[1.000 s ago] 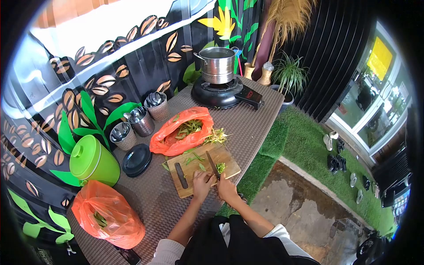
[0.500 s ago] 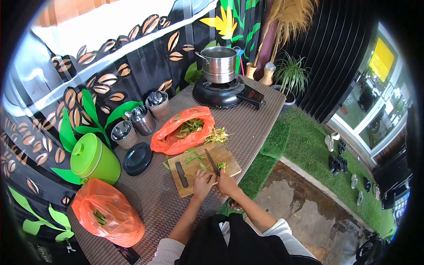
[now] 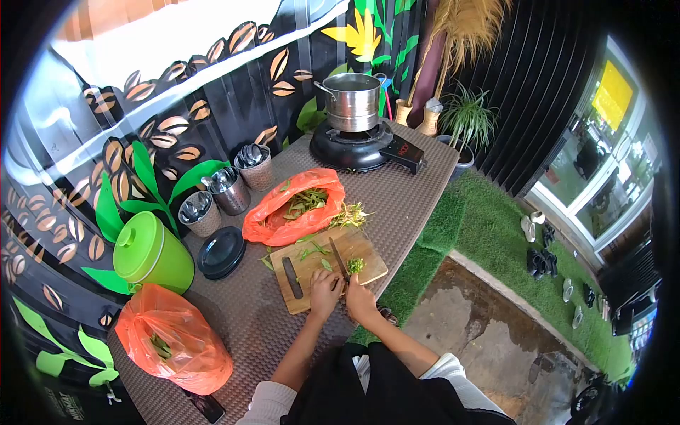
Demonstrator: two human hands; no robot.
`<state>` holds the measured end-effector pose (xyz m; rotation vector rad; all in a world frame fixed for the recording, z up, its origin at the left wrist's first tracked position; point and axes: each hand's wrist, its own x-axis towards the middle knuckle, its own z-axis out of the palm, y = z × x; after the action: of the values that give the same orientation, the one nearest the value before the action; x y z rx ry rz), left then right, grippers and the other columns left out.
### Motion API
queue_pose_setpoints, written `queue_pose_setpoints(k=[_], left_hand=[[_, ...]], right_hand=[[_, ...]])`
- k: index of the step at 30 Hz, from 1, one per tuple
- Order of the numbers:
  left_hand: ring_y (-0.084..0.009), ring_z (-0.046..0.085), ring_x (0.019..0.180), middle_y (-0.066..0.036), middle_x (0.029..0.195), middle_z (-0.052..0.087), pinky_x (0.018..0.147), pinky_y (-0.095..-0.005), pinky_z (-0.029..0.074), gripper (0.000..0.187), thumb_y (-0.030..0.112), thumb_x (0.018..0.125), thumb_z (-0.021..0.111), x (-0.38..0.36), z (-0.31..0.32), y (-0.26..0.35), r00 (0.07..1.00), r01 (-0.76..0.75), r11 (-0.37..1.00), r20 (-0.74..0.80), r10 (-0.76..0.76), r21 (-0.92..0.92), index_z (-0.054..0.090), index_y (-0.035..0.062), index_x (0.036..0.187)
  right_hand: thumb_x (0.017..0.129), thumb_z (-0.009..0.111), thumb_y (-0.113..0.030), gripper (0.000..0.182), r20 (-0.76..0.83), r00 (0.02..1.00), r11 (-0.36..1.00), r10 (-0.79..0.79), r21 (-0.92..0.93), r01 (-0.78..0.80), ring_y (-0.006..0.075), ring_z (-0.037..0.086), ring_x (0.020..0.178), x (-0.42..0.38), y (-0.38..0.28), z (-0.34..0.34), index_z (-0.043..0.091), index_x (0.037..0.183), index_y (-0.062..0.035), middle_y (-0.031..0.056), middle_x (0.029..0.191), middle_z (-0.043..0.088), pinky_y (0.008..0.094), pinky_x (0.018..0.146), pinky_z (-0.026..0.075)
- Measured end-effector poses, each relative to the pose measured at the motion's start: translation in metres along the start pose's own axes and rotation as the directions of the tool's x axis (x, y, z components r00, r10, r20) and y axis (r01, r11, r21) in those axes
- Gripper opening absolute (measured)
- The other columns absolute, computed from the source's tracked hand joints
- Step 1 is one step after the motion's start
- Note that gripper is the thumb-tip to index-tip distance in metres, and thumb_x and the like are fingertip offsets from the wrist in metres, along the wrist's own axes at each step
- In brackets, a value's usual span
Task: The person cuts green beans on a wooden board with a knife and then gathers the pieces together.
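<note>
On the wooden cutting board [image 3: 312, 278], my right hand [image 3: 360, 300] is closed around the handle of a knife [image 3: 338, 256], its blade pointing away from me across the board. Close beside it, my left hand [image 3: 325, 293] rests with curled fingers near the blade; what they pinch is hidden. A small heap of chopped green pieces [image 3: 355, 265] lies right of the blade. Loose green leaves [image 3: 312, 251] are scattered to its left. Behind the board an orange plastic bag [image 3: 265, 225] gapes, holding green pods or leaves [image 3: 304, 204], with a bunch of stems [image 3: 350, 216] beside it.
A steel pot [image 3: 352, 106] stands on a black portable stove [image 3: 347, 150] at the table's far end. Cutlery cups [image 3: 228, 193], a dark stack of plates [image 3: 221, 253], a green lidded bucket [image 3: 159, 258] and another orange bag [image 3: 177, 347] line the left. A phone [image 3: 205, 407] lies nearby.
My right hand has shifted slightly left and towards me with the knife. More of the chopped green heap shows beside the blade. My left hand has barely moved.
</note>
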<state>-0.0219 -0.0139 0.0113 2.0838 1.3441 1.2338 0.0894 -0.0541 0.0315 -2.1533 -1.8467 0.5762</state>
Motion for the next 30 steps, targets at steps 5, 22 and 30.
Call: queue_pose_setpoints(k=[5,22,30], left_hand=[[-0.0305,0.052,0.083,-0.011,0.078,0.059,0.076,-0.0381,0.043,0.011,0.012,0.078,0.066,0.0,0.004,-0.002,0.998,0.016,1.0,-0.055,-0.015,0.023,0.066,0.0015,0.078],[-0.0248,0.065,0.064,-0.014,0.073,0.067,0.061,-0.0326,0.05,0.017,0.018,0.079,0.068,0.052,-0.007,-0.044,0.898,0.422,0.906,-0.128,-0.421,-0.019,0.071,0.0018,0.084],[-0.0234,0.064,0.065,-0.013,0.074,0.067,0.061,-0.0314,0.049,0.014,0.013,0.079,0.068,0.048,-0.028,-0.021,0.945,0.296,0.942,-0.094,-0.312,-0.156,0.07,0.0034,0.088]], right_hand=[[0.085,0.049,-0.011,0.032,-0.001,0.999,0.999,0.038,-0.03,-0.038,0.0361,0.067,0.073,-0.001,-0.002,-0.007,0.037,0.111,0.0019,0.0239,0.077,0.065,0.0435,0.062,0.054],[0.086,0.049,-0.013,0.038,0.05,0.997,0.999,0.05,0.0,-0.051,0.0389,0.066,0.077,0.0,0.0,-0.006,0.036,0.118,0.002,0.0249,0.082,0.065,0.0462,0.067,0.054],[0.091,0.047,-0.023,0.031,0.089,0.995,0.997,0.056,0.041,-0.059,0.0419,0.064,0.08,0.002,0.004,-0.007,0.035,0.107,0.0005,0.0264,0.082,0.063,0.0506,0.069,0.051]])
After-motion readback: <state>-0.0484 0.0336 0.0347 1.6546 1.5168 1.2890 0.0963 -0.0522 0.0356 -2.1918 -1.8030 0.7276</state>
